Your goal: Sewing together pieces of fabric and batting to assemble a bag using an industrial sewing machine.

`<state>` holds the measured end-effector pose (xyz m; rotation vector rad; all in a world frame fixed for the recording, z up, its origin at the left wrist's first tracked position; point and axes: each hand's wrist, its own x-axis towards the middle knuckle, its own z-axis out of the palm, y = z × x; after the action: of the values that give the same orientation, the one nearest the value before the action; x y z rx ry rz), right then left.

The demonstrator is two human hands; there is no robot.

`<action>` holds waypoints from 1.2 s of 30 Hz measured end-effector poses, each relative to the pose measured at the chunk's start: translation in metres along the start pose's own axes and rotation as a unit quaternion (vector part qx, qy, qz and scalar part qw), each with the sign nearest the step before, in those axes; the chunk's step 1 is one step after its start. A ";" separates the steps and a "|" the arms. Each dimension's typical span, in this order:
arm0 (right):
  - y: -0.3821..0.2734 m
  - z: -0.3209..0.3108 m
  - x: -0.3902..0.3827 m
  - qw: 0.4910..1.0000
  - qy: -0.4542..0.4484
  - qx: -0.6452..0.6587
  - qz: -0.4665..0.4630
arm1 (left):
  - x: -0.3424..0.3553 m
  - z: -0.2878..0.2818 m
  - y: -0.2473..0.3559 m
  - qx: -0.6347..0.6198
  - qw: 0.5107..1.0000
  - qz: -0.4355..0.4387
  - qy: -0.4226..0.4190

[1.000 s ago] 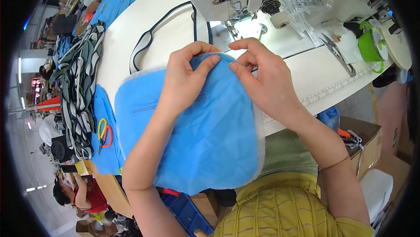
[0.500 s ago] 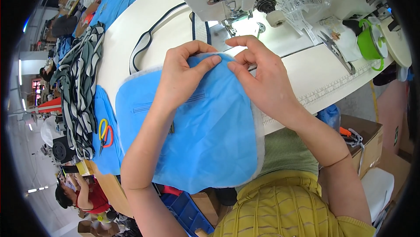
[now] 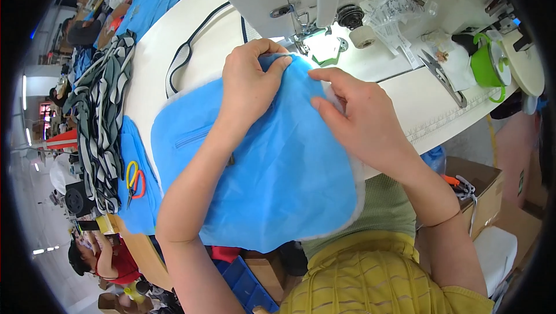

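Note:
A blue fabric panel (image 3: 289, 181) with a pale fuzzy border and a zip-like slit spreads over the table's front edge and hangs toward my lap. My left hand (image 3: 252, 82) pinches its top edge between thumb and fingers, close to the sewing machine's needle area (image 3: 304, 39). At the panel's upper right edge is my right hand (image 3: 365, 117), closed on the cloth. Its thumb and forefinger lie on top, apart from each other; the remaining fingers are curled and partly hidden. Behind the panel, a white strap with dark edging (image 3: 180, 59) loops across the table.
Metal scissors (image 3: 443, 79), a green cup (image 3: 486, 65) and a tape roll (image 3: 362, 37) lie to the right. Striped strips (image 3: 95, 117) hang at the left, beside red-and-yellow-handled snips (image 3: 135, 181) on blue cloth. A person in red (image 3: 113, 256) is at far left.
The panel's top corner has shifted slightly up toward the needle. My right hand has moved a little right and down, its raised forefinger lowering onto the cloth. My left hand keeps its pinch.

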<state>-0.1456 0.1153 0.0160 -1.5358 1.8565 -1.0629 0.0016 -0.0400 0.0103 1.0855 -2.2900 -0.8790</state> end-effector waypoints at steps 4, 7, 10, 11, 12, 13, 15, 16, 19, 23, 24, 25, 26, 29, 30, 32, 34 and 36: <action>0.004 -0.011 0.008 0.988 -0.035 0.133 0.068 | 0.003 -0.005 -0.002 -0.036 0.999 0.005 0.006; 0.015 -0.009 0.013 0.981 -0.014 0.184 0.063 | 0.001 -0.013 0.000 -0.074 0.996 -0.040 -0.020; 0.022 -0.007 0.022 0.984 -0.015 0.179 0.019 | 0.001 -0.016 -0.002 -0.107 0.993 -0.042 -0.040; 0.019 -0.008 0.024 0.984 -0.026 0.175 0.025 | 0.001 -0.017 -0.002 -0.112 0.992 -0.045 -0.045; 0.016 -0.008 0.025 0.984 -0.038 0.171 0.032 | 0.001 -0.017 -0.002 -0.116 0.991 -0.049 -0.049; 0.015 -0.008 0.025 0.984 -0.037 0.170 0.033 | 0.002 -0.018 -0.003 -0.117 0.991 -0.049 -0.049; 0.012 -0.009 0.025 0.969 -0.075 0.218 0.088 | 0.004 -0.022 -0.007 -0.146 0.985 -0.055 -0.074; 0.013 -0.008 0.025 0.969 -0.073 0.217 0.088 | 0.004 -0.025 -0.007 -0.146 0.985 -0.053 -0.075; 0.017 -0.006 0.026 0.962 -0.034 0.248 0.109 | 0.005 -0.031 -0.007 -0.201 0.972 -0.083 -0.088; 0.014 -0.014 0.028 0.942 -0.138 0.287 0.109 | 0.006 -0.041 -0.010 -0.245 0.954 -0.110 -0.136; 0.012 -0.016 0.030 0.913 -0.174 0.342 0.136 | 0.007 -0.044 -0.010 -0.257 0.944 -0.125 -0.167; 0.011 -0.016 0.031 0.914 -0.173 0.342 0.135 | 0.007 -0.045 -0.011 -0.256 0.944 -0.124 -0.167; 0.012 -0.017 0.031 0.911 -0.164 0.350 0.147 | 0.007 -0.045 -0.014 -0.275 0.940 -0.112 -0.166; 0.017 -0.016 0.032 0.909 -0.165 0.354 0.145 | 0.006 -0.045 -0.015 -0.300 0.933 -0.098 -0.171; 0.018 -0.015 0.032 0.911 -0.174 0.350 0.132 | 0.006 -0.046 -0.015 -0.308 0.930 -0.097 -0.176; 0.017 -0.015 0.031 0.914 -0.168 0.346 0.132 | 0.007 -0.045 -0.016 -0.312 0.928 -0.095 -0.179; 0.016 -0.011 0.030 0.916 -0.162 0.342 0.131 | 0.007 -0.045 -0.017 -0.316 0.927 -0.094 -0.181; 0.017 -0.004 0.027 0.932 -0.116 0.331 0.090 | 0.005 -0.044 -0.015 -0.301 0.932 -0.103 -0.171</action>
<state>-0.1648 0.0909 0.0075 -1.0158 1.2580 -1.1954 0.0339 -0.0667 0.0304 0.9439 -1.9404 -1.8292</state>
